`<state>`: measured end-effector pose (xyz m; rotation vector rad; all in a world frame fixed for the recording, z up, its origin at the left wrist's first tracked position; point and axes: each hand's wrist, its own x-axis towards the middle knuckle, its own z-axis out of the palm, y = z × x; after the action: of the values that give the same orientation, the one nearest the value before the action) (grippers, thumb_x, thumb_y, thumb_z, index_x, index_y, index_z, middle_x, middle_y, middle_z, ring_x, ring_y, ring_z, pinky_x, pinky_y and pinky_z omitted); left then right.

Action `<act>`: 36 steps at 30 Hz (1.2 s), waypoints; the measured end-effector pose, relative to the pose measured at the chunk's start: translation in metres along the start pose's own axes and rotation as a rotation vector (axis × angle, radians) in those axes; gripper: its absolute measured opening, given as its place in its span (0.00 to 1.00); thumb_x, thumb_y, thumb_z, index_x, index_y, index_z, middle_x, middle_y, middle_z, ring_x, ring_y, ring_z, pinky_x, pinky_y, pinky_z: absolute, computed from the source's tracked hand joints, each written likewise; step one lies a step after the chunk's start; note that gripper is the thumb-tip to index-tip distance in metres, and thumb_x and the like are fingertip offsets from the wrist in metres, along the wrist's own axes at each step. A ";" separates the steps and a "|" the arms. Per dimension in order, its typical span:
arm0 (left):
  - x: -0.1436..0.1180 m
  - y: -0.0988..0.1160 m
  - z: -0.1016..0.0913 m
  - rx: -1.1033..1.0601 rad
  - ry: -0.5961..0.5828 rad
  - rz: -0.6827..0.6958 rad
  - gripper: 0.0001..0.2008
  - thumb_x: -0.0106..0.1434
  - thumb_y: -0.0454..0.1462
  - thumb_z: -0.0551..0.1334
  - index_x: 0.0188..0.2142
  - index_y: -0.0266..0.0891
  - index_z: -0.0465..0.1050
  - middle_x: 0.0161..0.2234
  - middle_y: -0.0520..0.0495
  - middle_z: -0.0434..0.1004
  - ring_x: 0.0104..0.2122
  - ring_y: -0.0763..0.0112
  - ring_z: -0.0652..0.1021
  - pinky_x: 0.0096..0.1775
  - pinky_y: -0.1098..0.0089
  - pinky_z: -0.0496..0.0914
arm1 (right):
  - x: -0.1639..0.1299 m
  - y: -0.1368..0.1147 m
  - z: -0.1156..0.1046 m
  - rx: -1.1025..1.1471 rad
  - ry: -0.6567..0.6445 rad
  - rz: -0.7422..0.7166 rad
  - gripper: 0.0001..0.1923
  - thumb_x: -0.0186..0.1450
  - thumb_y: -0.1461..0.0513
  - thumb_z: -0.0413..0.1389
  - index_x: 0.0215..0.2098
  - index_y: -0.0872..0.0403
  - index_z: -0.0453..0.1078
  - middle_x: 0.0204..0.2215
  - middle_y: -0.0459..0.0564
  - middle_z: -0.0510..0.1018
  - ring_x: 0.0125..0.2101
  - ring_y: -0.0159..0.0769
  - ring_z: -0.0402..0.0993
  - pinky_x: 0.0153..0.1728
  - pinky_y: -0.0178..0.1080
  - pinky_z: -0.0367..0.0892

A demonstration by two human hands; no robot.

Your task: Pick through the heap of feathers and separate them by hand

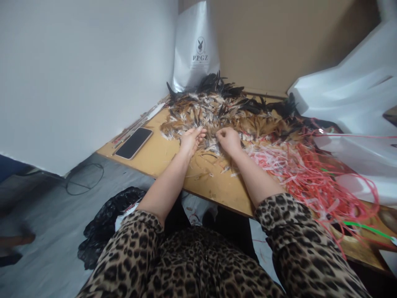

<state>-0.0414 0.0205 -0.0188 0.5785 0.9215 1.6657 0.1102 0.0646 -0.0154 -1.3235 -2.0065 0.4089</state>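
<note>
My left hand [192, 140] is over the near edge of a pile of brown, white and black feathers [198, 109], its thumb and fingers pinched together. A short gap away, my right hand [228, 140] faces it with fingers curled into a pinch. Whatever lies between the fingertips of either hand is too small to make out against the feathers. Below the hands, loose feather bits [207, 163] are scattered on the wooden table [161, 151]. To the right of my right hand spreads a tangled heap of pink and red strips [297, 174].
A phone [134, 142] lies at the table's left side, near thin sticks by the wall. Behind the feathers stands a silver-white bag [197, 54]. More white bags [350, 87] are at the right. A black plastic bag [108, 219] and a cable [85, 193] are on the floor.
</note>
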 end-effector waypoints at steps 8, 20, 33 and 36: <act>0.000 -0.001 0.000 -0.046 -0.031 -0.022 0.02 0.56 0.31 0.62 0.28 0.32 0.72 0.27 0.48 0.77 0.22 0.84 0.73 0.23 0.83 0.64 | 0.007 0.004 -0.005 0.678 0.014 0.250 0.12 0.47 0.57 0.58 0.25 0.59 0.71 0.16 0.43 0.69 0.17 0.24 0.57 0.20 0.31 0.55; 0.003 0.001 -0.003 -0.122 0.021 0.006 0.02 0.56 0.29 0.61 0.28 0.31 0.72 0.41 0.43 0.77 0.29 0.82 0.76 0.28 0.82 0.66 | 0.009 -0.001 -0.032 0.786 -0.044 0.123 0.13 0.48 0.57 0.60 0.27 0.58 0.70 0.16 0.40 0.66 0.16 0.22 0.55 0.18 0.30 0.52; -0.004 0.002 0.001 0.022 -0.148 -0.063 0.04 0.57 0.31 0.61 0.29 0.31 0.74 0.33 0.44 0.79 0.25 0.84 0.75 0.28 0.83 0.68 | 0.011 0.001 -0.036 0.693 -0.028 0.058 0.12 0.49 0.56 0.58 0.26 0.58 0.70 0.19 0.43 0.70 0.20 0.25 0.59 0.22 0.31 0.57; -0.002 0.002 0.000 -0.021 -0.130 -0.065 0.03 0.56 0.31 0.62 0.30 0.31 0.74 0.33 0.44 0.78 0.26 0.83 0.75 0.28 0.83 0.67 | 0.011 0.000 -0.038 0.692 -0.026 0.052 0.12 0.49 0.57 0.58 0.26 0.58 0.70 0.20 0.43 0.70 0.20 0.25 0.60 0.23 0.31 0.57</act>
<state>-0.0420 0.0182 -0.0175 0.6289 0.8194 1.5589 0.1339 0.0701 0.0161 -0.9254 -1.6190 1.0364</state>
